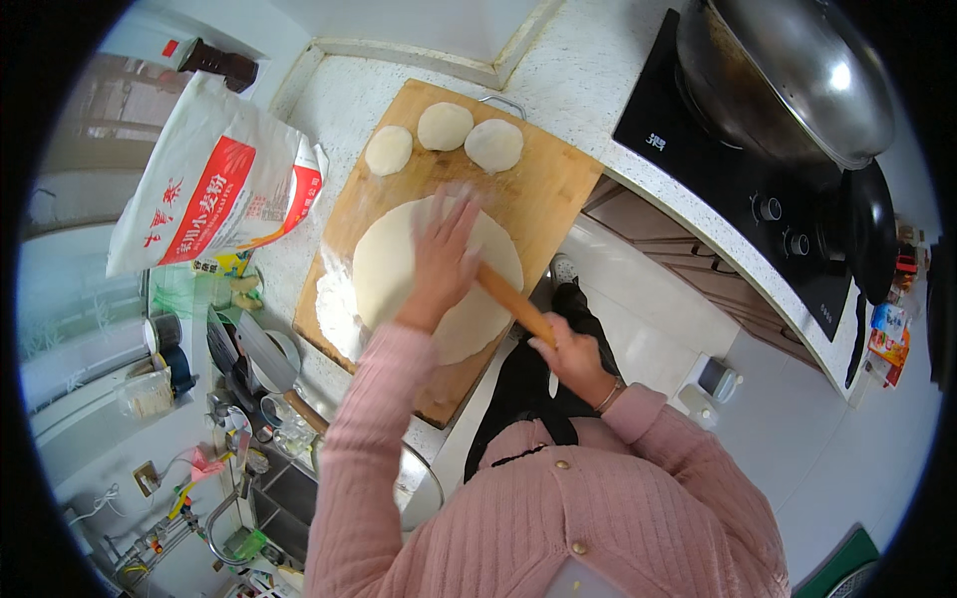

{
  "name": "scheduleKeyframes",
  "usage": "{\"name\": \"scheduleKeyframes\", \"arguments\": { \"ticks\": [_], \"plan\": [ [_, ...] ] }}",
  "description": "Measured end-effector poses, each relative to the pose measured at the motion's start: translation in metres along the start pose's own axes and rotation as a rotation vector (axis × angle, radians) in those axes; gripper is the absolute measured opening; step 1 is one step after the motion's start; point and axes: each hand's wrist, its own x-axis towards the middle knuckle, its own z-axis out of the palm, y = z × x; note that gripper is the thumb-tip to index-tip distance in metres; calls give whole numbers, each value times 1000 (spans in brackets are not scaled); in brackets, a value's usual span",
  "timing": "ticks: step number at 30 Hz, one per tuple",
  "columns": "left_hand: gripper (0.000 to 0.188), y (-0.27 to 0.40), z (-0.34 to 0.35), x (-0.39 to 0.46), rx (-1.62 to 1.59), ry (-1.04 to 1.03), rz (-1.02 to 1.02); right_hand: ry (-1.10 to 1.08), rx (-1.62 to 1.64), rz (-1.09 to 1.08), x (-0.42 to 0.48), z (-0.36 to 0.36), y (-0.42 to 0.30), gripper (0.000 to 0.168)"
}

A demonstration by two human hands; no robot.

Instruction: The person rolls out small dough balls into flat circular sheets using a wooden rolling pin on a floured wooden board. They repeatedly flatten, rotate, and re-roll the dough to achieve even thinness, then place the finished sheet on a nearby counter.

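Note:
A wide round sheet of dough (385, 258) lies on the wooden board (553, 179). My left hand (447, 254), slightly blurred, is over the sheet with its fingers apart; whether it presses the dough cannot be told. Gripped in my right hand (572, 355), at the sheet's right edge, is one end of a wooden rolling pin (516, 303); the pin's other end reaches beside my left hand. Three dough pieces sit along the board's far edge: a small one (389, 150), one in the middle (445, 126) and one on the right (494, 146). Loose flour (340, 306) is heaped left of the sheet.
A large flour bag (217, 187) stands left of the board. A cleaver (265, 355) and dishes lie near the sink (288, 493) at the lower left. On the right, a steel wok (748, 82) rests on the black stove (658, 149). A metal lid (422, 486) is beside my left sleeve.

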Motion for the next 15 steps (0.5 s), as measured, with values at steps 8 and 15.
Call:
{"name": "scheduleKeyframes", "arguments": {
  "ticks": [8, 15],
  "plan": [
    [58, -4, 51, 34, 133, 106, -132, 54, -98, -34, 29, -10, 8, 49],
    [56, 17, 21, 42, -72, 272, -108, -4, -196, -155, 50, -26, 7, 47]
  ]
}}
